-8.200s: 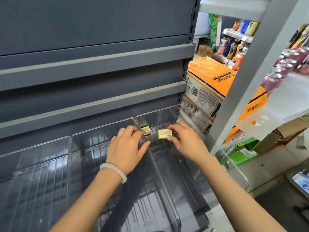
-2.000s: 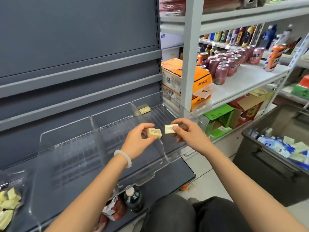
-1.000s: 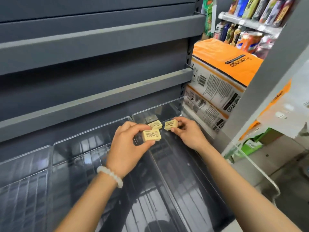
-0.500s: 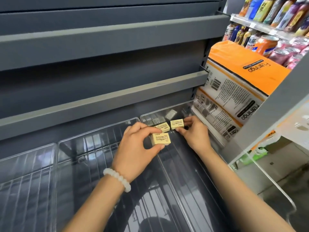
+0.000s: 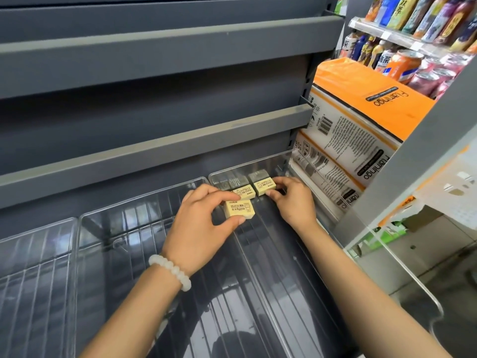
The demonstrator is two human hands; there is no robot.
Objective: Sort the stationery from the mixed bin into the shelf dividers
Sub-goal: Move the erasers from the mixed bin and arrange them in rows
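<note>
In the head view, 3 small yellow erasers are seen at the back of the rightmost clear divider [image 5: 271,293] on the dark shelf [image 5: 154,140]. The front eraser [image 5: 239,209] is pinched between the thumb and fingers of the left hand [image 5: 198,228], so that grip is grasping it, above the clear wall between 2 compartments. The middle eraser [image 5: 244,191] is lying on the divider floor, just beside the left fingertips. The back eraser [image 5: 264,186] is held at its right end by the fingers of the right hand [image 5: 294,202], whose grip is grasping it, low near the back wall. A white bead bracelet [image 5: 170,271] is worn on the left wrist. An orange and white carton [image 5: 361,117] is stacked to the right, with drink bottles [image 5: 413,14] shelved beyond.
</note>
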